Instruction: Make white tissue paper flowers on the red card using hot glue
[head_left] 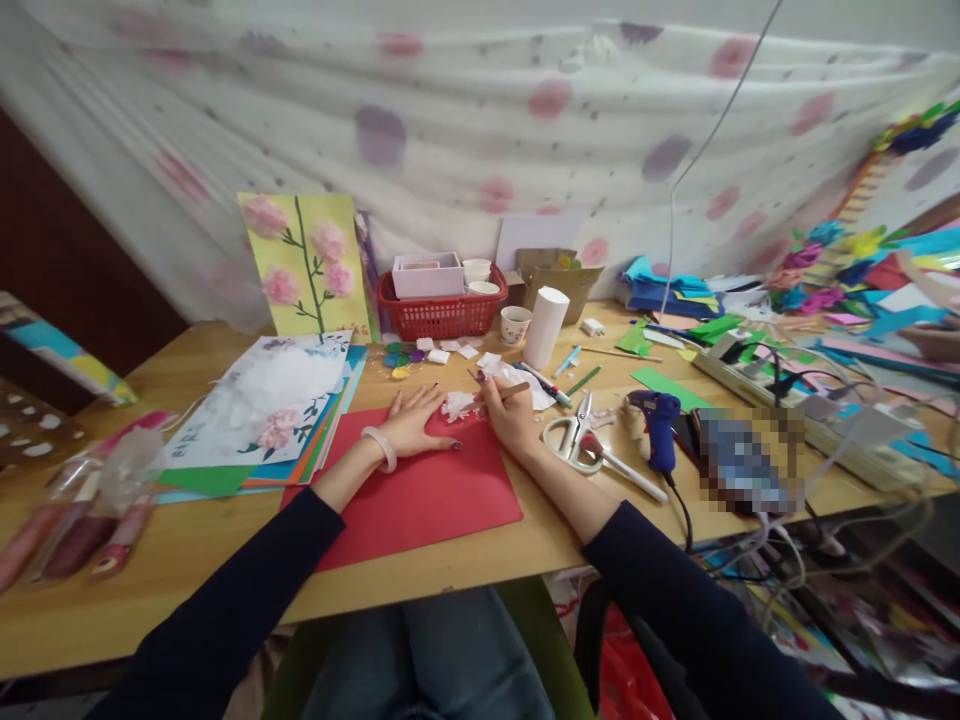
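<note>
My left hand (pixel 416 422) lies flat with fingers spread on a red sheet of paper (pixel 420 510). A light bracelet is around that wrist. Closed at the sheet's far right edge, my right hand (pixel 510 412) grips a thin brown-handled tool (pixel 517 389), its exact kind unclear. Between the two hands sits a small cluster of white paper scraps (pixel 457 405). More crumpled white paper (pixel 536 390) lies just behind my right hand. White-handled scissors (pixel 576 435) rest to the right of my right wrist.
Stacked coloured sheets (pixel 202 480) and a flower picture lie at left. Behind are a red basket (pixel 442 318), a paper cup (pixel 515 325) and a white paper roll (pixel 547 328). A blue glue gun (pixel 661 430), a power strip (pixel 795 405) and cables occupy the right.
</note>
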